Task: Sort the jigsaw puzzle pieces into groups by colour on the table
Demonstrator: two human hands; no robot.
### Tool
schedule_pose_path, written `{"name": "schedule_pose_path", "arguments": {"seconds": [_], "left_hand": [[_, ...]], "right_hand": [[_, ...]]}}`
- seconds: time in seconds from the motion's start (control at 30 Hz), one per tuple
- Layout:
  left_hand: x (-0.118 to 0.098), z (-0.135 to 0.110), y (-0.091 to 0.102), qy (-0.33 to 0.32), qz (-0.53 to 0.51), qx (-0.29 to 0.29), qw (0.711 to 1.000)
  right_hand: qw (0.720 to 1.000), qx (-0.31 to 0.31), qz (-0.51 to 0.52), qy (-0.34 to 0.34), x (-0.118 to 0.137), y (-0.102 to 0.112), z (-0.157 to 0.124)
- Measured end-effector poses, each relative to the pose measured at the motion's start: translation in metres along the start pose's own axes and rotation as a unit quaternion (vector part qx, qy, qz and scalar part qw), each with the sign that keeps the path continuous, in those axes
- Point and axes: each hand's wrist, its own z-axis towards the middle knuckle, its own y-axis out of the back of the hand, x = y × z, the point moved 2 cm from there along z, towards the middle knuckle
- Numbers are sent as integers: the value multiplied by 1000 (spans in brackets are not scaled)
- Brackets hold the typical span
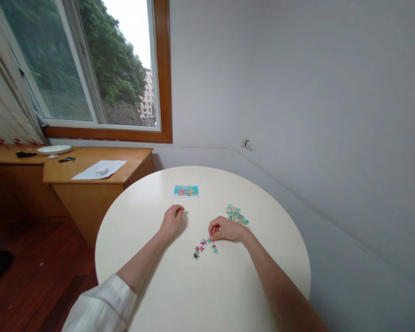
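Note:
On the round white table my right hand rests with fingers curled, its fingertips on the top of a short row of joined pink and teal puzzle pieces. A loose pile of puzzle pieces lies just beyond that hand. My left hand lies on the table to the left, fingers closed in a loose fist; whether it holds a piece is hidden. A small colourful picture card lies farther back, above my left hand.
A wooden desk stands at the left under the window, with a sheet of paper, a white plate and small dark items on it. Grey walls close the right side; a wall socket sits low behind the table.

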Motion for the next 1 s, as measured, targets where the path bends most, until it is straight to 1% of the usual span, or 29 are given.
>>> {"name": "schedule_pose_path", "arguments": {"seconds": [0.03,0.07,0.1,0.17,0.23,0.27,0.33,0.4,0.47,0.53,0.63,1.0], "left_hand": [[0,0,0,0,0,0,1000],[-1,0,0,0,0,1,1000],[-1,0,0,0,1,2,1000],[-1,0,1,1,4,3,1000],[0,0,1,-2,5,5,1000],[0,0,1,-3,5,7,1000],[0,0,1,-5,3,10,1000],[0,-1,1,-2,2,13,1000],[-1,-1,2,4,0,14,1000],[-2,-1,2,6,-3,15,1000],[-3,-2,2,7,-5,16,1000],[-4,-3,3,6,3,12,1000]], "right_hand": [[1000,-14,10,4,-1,1,1],[999,-43,21,8,-3,2,2],[995,-90,31,10,-6,5,3],[975,-219,27,5,-14,12,5],[940,-339,-40,-14,-23,21,5],[919,-382,-98,-28,-27,25,3],[873,-430,-223,-65,-33,32,-1],[834,-437,-316,-114,-37,35,-5],[817,-422,-361,-156,-39,36,-8],[813,-405,-381,-173,-39,36,-10],[811,-395,-396,-172,-39,35,-9],[811,-414,-381,-164,-33,33,-10]]}}
